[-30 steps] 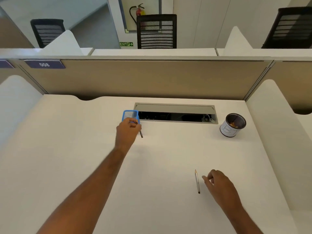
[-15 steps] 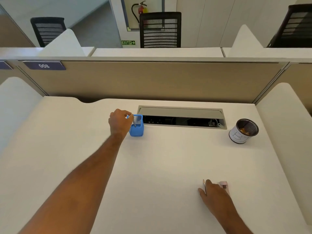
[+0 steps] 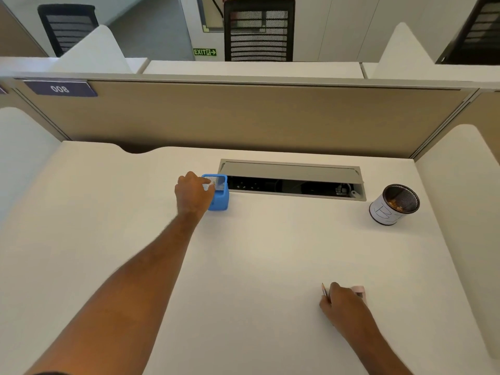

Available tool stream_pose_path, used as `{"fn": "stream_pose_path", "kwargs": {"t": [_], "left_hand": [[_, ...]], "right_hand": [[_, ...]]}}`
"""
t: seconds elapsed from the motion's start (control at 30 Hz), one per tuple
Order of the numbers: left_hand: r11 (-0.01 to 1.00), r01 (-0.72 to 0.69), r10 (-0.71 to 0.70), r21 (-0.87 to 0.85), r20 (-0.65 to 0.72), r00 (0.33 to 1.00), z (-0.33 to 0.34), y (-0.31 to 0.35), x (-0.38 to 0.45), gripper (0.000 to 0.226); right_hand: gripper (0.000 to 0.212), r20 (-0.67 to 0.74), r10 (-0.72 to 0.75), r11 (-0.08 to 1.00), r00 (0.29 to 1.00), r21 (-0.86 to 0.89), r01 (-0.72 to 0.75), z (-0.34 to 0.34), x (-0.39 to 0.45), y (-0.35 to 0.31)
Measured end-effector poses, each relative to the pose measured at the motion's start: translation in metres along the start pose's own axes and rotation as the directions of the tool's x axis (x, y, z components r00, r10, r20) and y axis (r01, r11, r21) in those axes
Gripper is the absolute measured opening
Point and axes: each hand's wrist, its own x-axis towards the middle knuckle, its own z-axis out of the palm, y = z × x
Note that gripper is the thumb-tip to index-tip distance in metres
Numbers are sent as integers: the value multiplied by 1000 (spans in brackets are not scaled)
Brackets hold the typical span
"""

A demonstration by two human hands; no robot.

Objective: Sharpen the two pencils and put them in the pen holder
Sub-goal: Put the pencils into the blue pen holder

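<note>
A white counter (image 3: 270,253) fills a cubicle bounded by a tan partition (image 3: 243,117), which carries a dark nameplate (image 3: 61,88) at its upper left. A grey cable hatch (image 3: 292,180) set into the counter near the partition stands open, showing sockets and wiring inside. To its right, well apart, stands a round mesh cup (image 3: 393,204) wrapped in white paper, with small orange-brown bits inside. Beyond the partition lie more white desks and three black mesh office chairs, the middle chair (image 3: 259,29) beside a green exit sign (image 3: 204,52) low on the wall.
</note>
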Motion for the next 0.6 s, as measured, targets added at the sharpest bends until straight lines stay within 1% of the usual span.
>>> {"fn": "stream_pose_path", "kwargs": {"t": [0.03,0.1,0.17,0.23,0.33,0.4,0.47,0.53,0.6], "left_hand": [[999,10,-10,-47,-9,1000,0,-1,0,32],[983,50,-57,-175,-39,998,-1,-5,-6,37],[958,61,-89,-279,-90,992,2,-9,-22,40],[941,38,-92,-336,-146,985,9,-16,-47,39],[920,32,-109,-392,-176,978,28,-30,-93,36],[921,23,-91,-388,-158,983,44,-38,-124,33],[933,-25,-21,-359,-125,992,60,-45,-152,32],[947,-91,74,-308,-65,995,77,-51,-176,44],[964,-164,170,-210,11,985,95,-55,-192,61]], "right_hand": [[48,8,28,1000,1000,8,-28,-6,1,-4],[38,-19,61,997,998,51,-60,-17,0,-12],[29,18,105,969,994,222,-107,-27,-2,-15],[25,65,158,908,985,383,-170,-33,-3,-16],[19,99,162,846,982,499,-189,-51,-1,-21],[16,96,124,822,988,547,-157,-66,4,-29],[13,64,63,787,996,610,-89,-83,11,-40],[13,3,-14,750,1000,661,9,-100,24,-55],[11,-39,-87,725,995,683,91,-118,41,-75]]}}
